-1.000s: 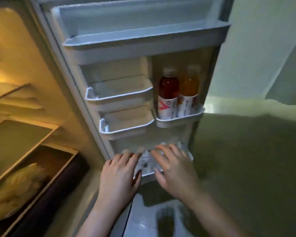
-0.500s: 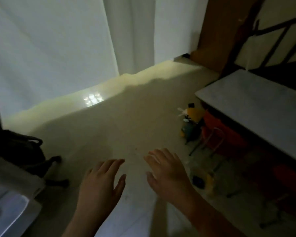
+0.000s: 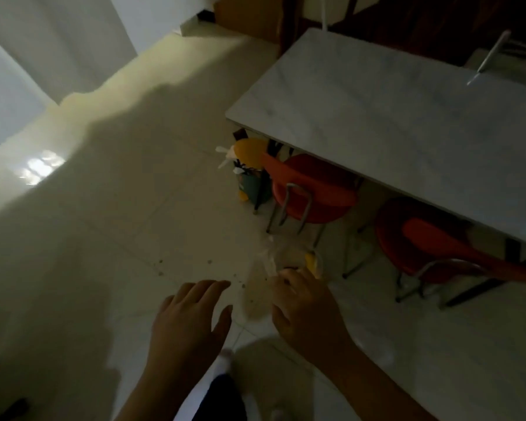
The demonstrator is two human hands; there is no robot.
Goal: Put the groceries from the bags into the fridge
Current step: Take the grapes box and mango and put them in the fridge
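Observation:
A clear plastic grocery bag (image 3: 266, 268) lies on the pale tiled floor near the table, with something yellow (image 3: 312, 262) showing inside it. A second bag (image 3: 246, 174), teal and yellow with white plastic at its top, stands on the floor under the table's corner. My left hand (image 3: 189, 323) hovers above the floor with fingers apart, holding nothing. My right hand (image 3: 304, 308) reaches over the near edge of the clear bag, fingers curled down; whether it touches the bag is unclear. The fridge is out of view.
A grey table (image 3: 407, 117) fills the upper right. Two red chairs (image 3: 313, 189) (image 3: 438, 247) with metal legs are tucked under it. White walls (image 3: 58, 41) border the floor at the upper left. My foot in a white sock (image 3: 225, 363) shows below the hands.
I have turned away from the open fridge door towards the floor and table. Both hands left the door's bottom shelf, and the right hand now hangs over the clear bag.

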